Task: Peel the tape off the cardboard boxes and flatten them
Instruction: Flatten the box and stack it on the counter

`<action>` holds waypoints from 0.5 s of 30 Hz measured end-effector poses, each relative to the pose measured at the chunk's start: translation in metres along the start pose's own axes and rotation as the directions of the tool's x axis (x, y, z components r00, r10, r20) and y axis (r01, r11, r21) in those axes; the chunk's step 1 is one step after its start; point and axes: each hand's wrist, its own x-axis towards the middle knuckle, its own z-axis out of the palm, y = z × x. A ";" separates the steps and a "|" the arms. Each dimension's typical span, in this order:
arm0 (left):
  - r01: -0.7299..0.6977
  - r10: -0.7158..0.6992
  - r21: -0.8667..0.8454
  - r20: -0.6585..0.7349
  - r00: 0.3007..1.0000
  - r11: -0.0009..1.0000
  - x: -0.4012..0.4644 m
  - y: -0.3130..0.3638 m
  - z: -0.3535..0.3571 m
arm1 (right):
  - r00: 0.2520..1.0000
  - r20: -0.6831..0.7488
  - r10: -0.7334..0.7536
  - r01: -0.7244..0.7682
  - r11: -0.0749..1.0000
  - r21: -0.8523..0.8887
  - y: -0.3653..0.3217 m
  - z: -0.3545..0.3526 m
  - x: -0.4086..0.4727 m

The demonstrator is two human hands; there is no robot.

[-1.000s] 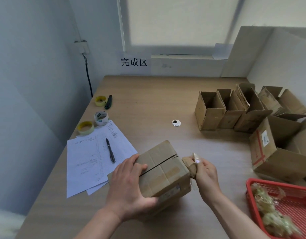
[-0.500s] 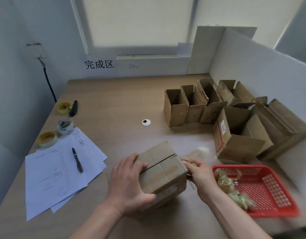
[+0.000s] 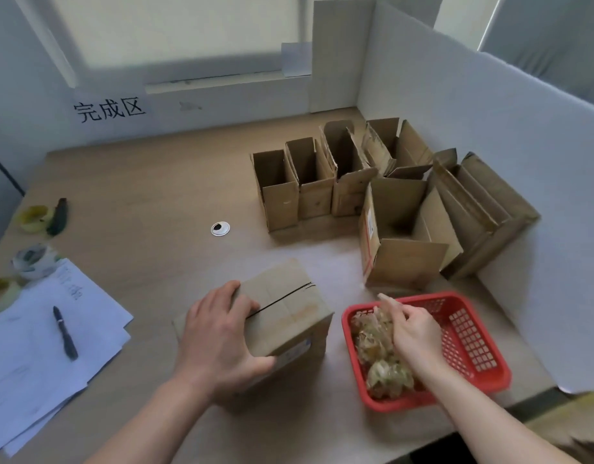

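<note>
A closed cardboard box (image 3: 288, 316) sits on the wooden table in front of me, a dark seam running across its top. My left hand (image 3: 218, 336) grips its near left corner, fingers over the top and thumb on the front face. My right hand (image 3: 411, 329) is over the left part of the red basket (image 3: 476, 346), pinching a strip of peeled tape (image 3: 386, 311) above a heap of crumpled tape (image 3: 379, 356). Whether the strip still sticks to the fingers is unclear.
Several opened cardboard boxes (image 3: 372, 195) stand at the back right against a white partition (image 3: 489, 145). At the left lie papers (image 3: 37, 346) with a pen (image 3: 65, 333), tape rolls (image 3: 34, 259) and a dark knife (image 3: 57, 216). A cable grommet (image 3: 220, 228) sits mid-table.
My right hand pulled the tape strip off the box's right end and carried it right, over the red basket. The left hand kept its hold on the box. The view swung right.
</note>
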 end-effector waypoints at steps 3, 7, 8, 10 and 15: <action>0.020 -0.020 0.003 0.024 1.000 1.000 0.001 0.002 0.001 | 0.995 0.075 -0.071 0.076 0.995 -0.069 0.021 0.010 0.004; 0.038 -0.039 0.011 0.042 0.998 0.999 0.002 0.006 -0.001 | 0.963 0.222 -0.153 0.250 0.811 -0.529 0.047 0.019 0.013; 0.041 -0.041 0.014 0.040 0.998 0.999 0.002 0.006 -0.001 | 0.935 0.281 -0.215 0.350 0.682 -0.643 0.051 0.018 0.016; 0.049 -0.050 0.017 0.040 0.998 0.999 0.002 0.006 -0.001 | 0.883 0.389 -0.263 0.469 0.512 -0.720 0.054 0.019 0.021; 0.067 -0.068 0.019 0.056 0.996 0.998 0.003 0.008 0.000 | 0.890 0.436 -0.133 0.404 0.673 -0.620 0.046 0.032 0.023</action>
